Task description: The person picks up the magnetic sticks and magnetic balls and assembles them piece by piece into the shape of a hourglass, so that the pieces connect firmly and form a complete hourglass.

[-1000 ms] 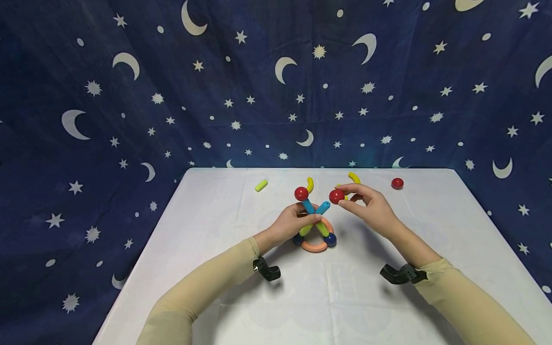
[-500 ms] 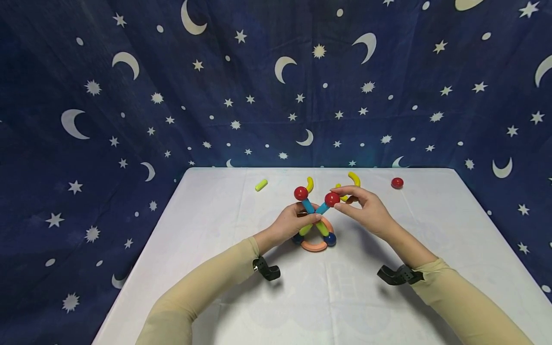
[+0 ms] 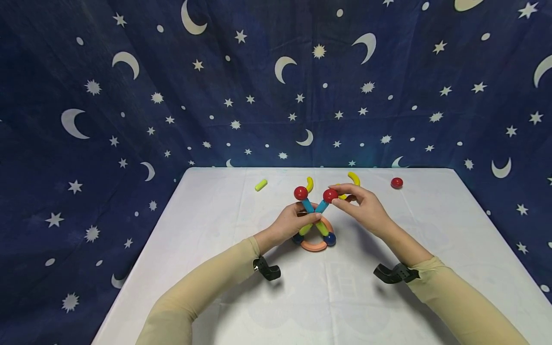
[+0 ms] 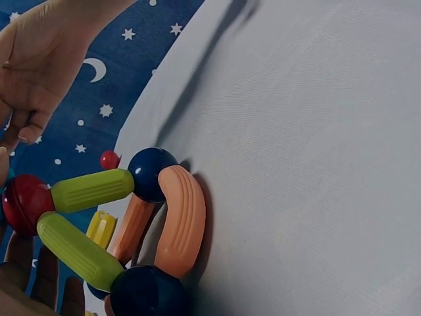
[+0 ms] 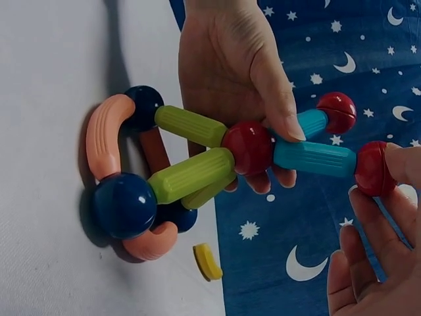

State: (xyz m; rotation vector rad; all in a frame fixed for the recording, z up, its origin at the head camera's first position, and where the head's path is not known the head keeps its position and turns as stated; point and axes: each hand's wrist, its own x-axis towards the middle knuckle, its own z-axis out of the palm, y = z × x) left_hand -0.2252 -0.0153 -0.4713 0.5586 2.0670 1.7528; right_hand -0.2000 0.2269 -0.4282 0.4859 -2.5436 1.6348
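A ball-and-stick construction (image 3: 314, 247) stands on the table, with curved orange sticks and dark blue balls (image 5: 125, 205) at its base. Green sticks (image 5: 192, 174) rise to a middle red ball (image 5: 248, 147), from which two blue sticks (image 5: 314, 158) spread upward in a V. My left hand (image 3: 290, 223) grips it around this middle joint, its thumb lying at the root of the blue sticks. Between thumb and fingertips my right hand (image 3: 366, 208) pinches a red ball (image 5: 373, 169), which meets the right blue stick's end. Another red ball (image 3: 301, 193) tops the left blue stick.
Behind the construction lie curved yellow sticks (image 3: 354, 178), partly hidden by the right hand. A short green stick (image 3: 261, 185) rests at the back left and a loose red ball (image 3: 396, 183) at the back right. A dark star-patterned cloth (image 3: 258, 72) hangs behind the table.
My right hand has brought its red ball leftward from a small gap onto the end of the right blue stick, then shifted slightly up and left with it. My left hand stays in place.
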